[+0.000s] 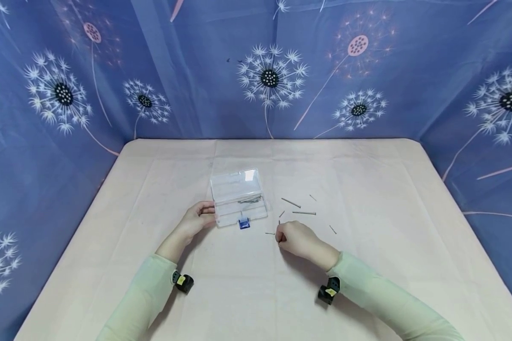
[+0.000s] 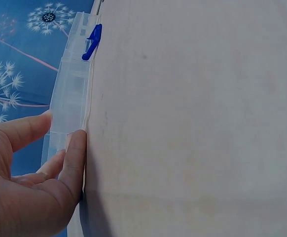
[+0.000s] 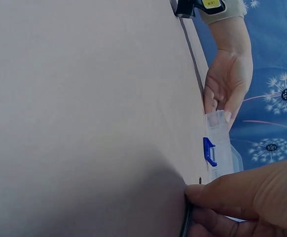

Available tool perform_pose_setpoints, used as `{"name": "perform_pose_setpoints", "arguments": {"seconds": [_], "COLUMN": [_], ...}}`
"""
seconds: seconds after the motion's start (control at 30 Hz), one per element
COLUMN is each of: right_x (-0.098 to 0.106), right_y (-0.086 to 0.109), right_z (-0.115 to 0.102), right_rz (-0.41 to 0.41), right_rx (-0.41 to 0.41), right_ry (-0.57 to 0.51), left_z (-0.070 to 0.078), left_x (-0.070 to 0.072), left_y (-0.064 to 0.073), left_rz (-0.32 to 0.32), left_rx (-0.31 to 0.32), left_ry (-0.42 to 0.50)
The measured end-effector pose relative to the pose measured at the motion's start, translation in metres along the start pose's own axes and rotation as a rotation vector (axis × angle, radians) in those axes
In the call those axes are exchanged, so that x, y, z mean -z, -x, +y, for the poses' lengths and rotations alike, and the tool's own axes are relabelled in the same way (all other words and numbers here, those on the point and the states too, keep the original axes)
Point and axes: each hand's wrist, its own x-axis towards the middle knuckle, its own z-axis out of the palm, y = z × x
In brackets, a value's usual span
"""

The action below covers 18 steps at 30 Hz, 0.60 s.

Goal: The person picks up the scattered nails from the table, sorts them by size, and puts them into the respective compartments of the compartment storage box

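Observation:
A clear plastic box (image 1: pixel 222 219) lies on the table with its lid (image 1: pixel 230 182) raised at the back and a blue latch (image 1: pixel 244 223) at its front. Several nails (image 1: pixel 250 200) lie inside, toward its right end. My left hand (image 1: pixel 195 219) holds the box's left end, thumb at the upper edge and fingers along the side, as the left wrist view shows. To the right of the box, my right hand (image 1: pixel 300 239) pinches a thin dark nail (image 3: pixel 186 219) between thumb and fingers, close to the tabletop. Much of that nail is hidden by the fingers.
Loose nails of different sizes lie right of the box: two long ones, a back long nail (image 1: pixel 291 202) and a front long nail (image 1: pixel 304 213), plus several small ones, among them a far-right nail (image 1: pixel 333 229). A blue dandelion-print cloth (image 1: pixel 222 104) borders the pale tabletop (image 1: pixel 222 293).

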Motion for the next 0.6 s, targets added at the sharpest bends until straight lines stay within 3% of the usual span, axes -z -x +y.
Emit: {"name": "perform_pose_setpoints", "arguments": {"seconds": [0.6], "right_x": [0.0024], "right_y": [-0.0013], "right_z": [-0.0057], "right_rz": [-0.019], "right_rx": [-0.034], "right_ry": [0.059], "left_z": [0.0018], "left_x": [-0.0012], "left_y": [0.0016], "left_rz": [0.003], "left_rx": [0.000], "left_ry": [-0.007]}}
